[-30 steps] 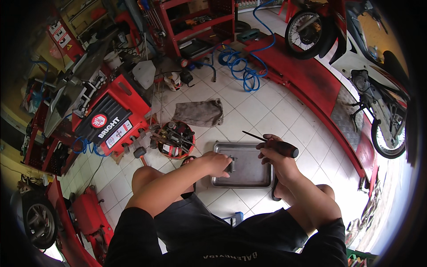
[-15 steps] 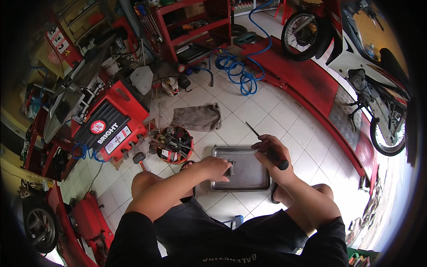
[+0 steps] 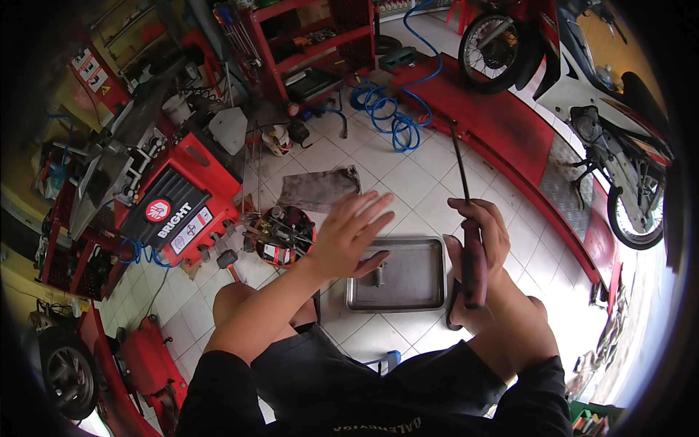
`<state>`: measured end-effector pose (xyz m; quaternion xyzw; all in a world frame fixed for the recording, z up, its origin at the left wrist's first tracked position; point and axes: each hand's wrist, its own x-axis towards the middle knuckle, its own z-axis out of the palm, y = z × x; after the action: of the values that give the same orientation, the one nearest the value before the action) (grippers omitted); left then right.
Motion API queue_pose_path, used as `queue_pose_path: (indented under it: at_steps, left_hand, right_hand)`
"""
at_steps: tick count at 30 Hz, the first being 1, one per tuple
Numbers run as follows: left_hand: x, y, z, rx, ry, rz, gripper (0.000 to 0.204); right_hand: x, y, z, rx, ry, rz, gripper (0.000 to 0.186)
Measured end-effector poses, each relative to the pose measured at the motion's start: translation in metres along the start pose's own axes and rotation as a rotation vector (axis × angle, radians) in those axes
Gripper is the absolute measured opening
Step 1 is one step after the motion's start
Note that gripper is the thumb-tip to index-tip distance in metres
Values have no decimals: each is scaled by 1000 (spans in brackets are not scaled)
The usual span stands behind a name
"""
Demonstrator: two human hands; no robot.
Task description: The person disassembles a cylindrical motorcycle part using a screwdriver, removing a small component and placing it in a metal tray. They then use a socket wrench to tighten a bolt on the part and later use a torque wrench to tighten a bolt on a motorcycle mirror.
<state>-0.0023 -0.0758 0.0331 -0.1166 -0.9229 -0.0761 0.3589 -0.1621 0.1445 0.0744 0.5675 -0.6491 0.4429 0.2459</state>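
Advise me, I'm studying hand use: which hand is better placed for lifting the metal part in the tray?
Probably the left hand: it looks empty, spread open near the metal part; the right hand grips a screwdriver.

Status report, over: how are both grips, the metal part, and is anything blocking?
Left grip spread open. Right grip around screwdriver. Metal part in tray, left half. Left grip hides tray's far-left corner.

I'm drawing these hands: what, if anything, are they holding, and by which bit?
The right hand holds a long screwdriver with a thin dark metal shaft by its dark red and black handle. The left hand is open and holds nothing.
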Motion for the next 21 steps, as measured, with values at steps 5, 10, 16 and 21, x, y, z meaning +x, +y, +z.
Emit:
queue_pose_path:
  at_steps: [5, 10, 16, 21]
  left_hand:
    - [14, -17, -21, 115, 237, -29, 62]
    - [19, -22, -22, 213, 270, -54, 62]
    - [30, -18, -13, 251, 259, -60, 57]
    - [27, -17, -16, 272, 305, -61, 54]
  right_hand:
    - [13, 5, -6, -15, 84, -44, 41]
    - [18, 5, -10, 16, 169, -80, 40]
    - [17, 11, -11, 57, 156, 107, 32]
    - [21, 11, -14, 76, 281, -2, 32]
